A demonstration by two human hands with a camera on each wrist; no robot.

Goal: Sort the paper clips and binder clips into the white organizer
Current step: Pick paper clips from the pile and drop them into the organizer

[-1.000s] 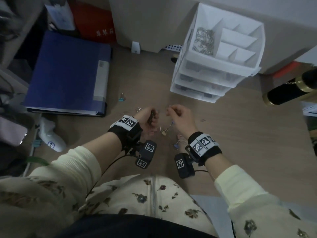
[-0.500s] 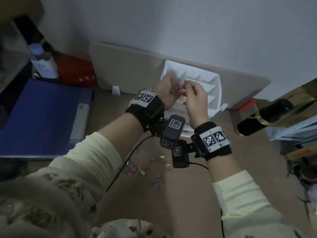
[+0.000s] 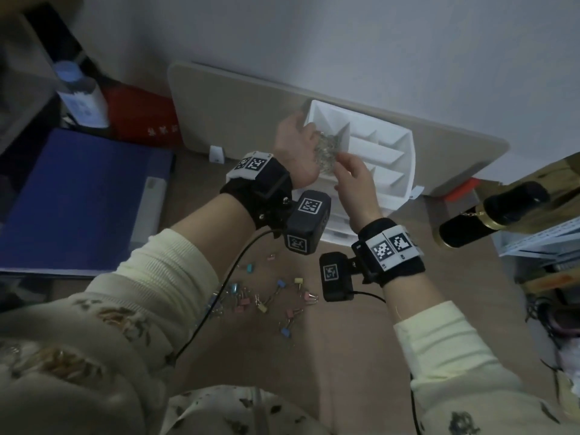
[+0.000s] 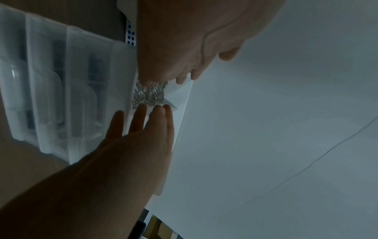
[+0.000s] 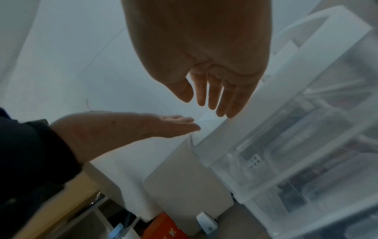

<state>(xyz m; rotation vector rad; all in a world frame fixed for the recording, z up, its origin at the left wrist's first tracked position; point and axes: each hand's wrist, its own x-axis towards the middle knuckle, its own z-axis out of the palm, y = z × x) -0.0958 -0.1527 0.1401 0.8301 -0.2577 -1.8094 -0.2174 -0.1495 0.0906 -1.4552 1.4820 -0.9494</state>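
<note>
Paper clips (image 3: 326, 149) heaped in leftmost compartment of white organizer (image 3: 405, 171), at back of desk (image 3: 361, 356). Left hand (image 3: 295, 146) spread above heap, fingers straight, nothing gripped; right hand (image 3: 354, 174) likewise loose, fingertips beside heap. Any clips stuck to palms best shaken off directly over that compartment. Binder clips (image 3: 270, 296) left scattered on desk. Palm contents hidden; drawer contents blurred.
</note>
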